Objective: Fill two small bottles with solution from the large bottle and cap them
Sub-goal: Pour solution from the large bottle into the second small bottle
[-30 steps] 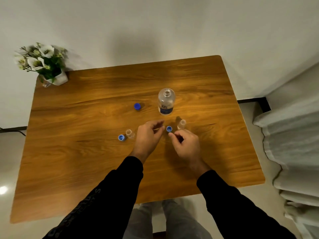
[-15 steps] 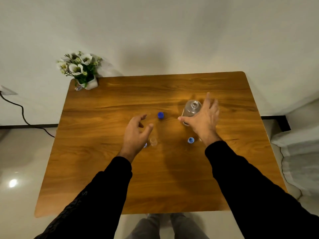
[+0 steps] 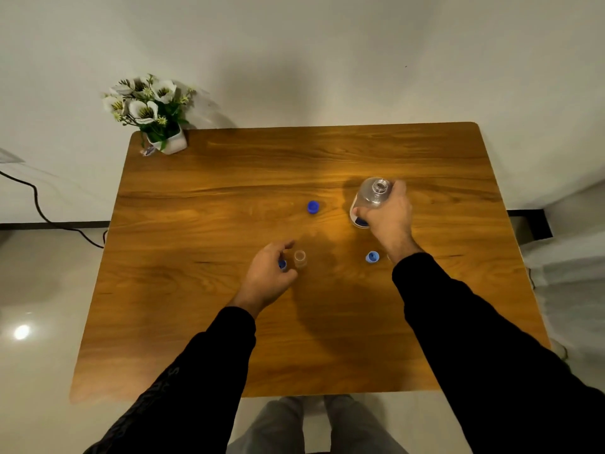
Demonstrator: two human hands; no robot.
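Since a moment ago, left hand drops beside small bottle, fingers loosely curled, empty; right hand now clamps large bottle, uncapped. Filling starts: lift and tip it over that bottle just beyond left fingertips.

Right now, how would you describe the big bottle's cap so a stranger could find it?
On the wooden table, look at the large bottle gripped by the right hand. Just to its left lies the dark blue cap, alone, darker than the two paler blue caps nearer the person.
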